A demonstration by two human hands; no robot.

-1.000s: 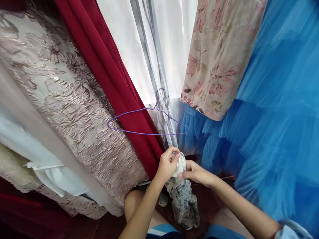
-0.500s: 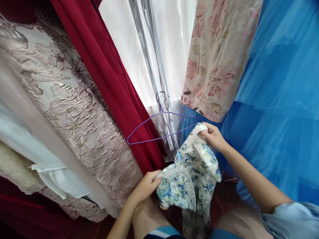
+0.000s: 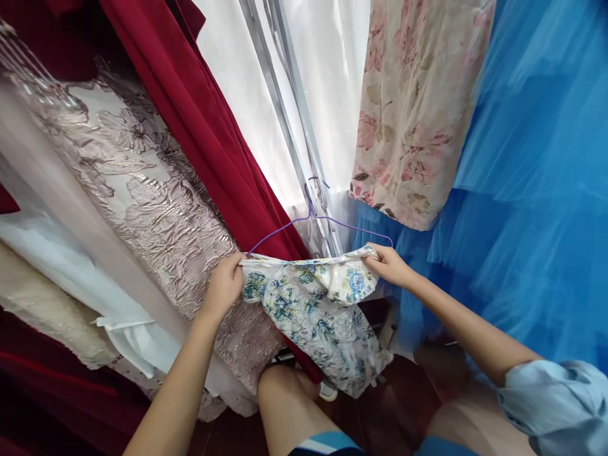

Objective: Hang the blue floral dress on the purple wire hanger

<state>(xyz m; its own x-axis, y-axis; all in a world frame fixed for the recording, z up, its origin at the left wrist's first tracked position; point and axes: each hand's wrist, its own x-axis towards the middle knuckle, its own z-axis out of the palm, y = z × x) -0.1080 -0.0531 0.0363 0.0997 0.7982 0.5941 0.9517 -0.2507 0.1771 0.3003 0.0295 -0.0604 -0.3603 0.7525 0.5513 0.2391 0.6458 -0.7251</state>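
Observation:
A white dress (image 3: 323, 310) with blue and yellow flowers hangs stretched between my two hands. My left hand (image 3: 227, 284) pinches the left end of its upper edge, close to the left corner of a thin purple hanger (image 3: 351, 226). The right end of that edge is gripped by my right hand (image 3: 392, 265), just below the hanger's right corner. The hanger's hook is up at a metal stand; its lower bar is hidden behind the dress. Whether the dress's shoulders are on the hanger, I cannot tell.
A shiny metal rack post (image 3: 294, 126) slants down the middle. On the left hang a dark red garment (image 3: 204, 133) and a pinkish embossed one (image 3: 156, 209). A pink-flowered garment (image 3: 408, 139) and blue tulle (image 3: 532, 209) hang on the right. My knees are below.
My left hand has moved up and left to the hanger's left corner. The dress, earlier bunched and hanging from my right hand, now has its upper edge pulled out straight across the hanger.

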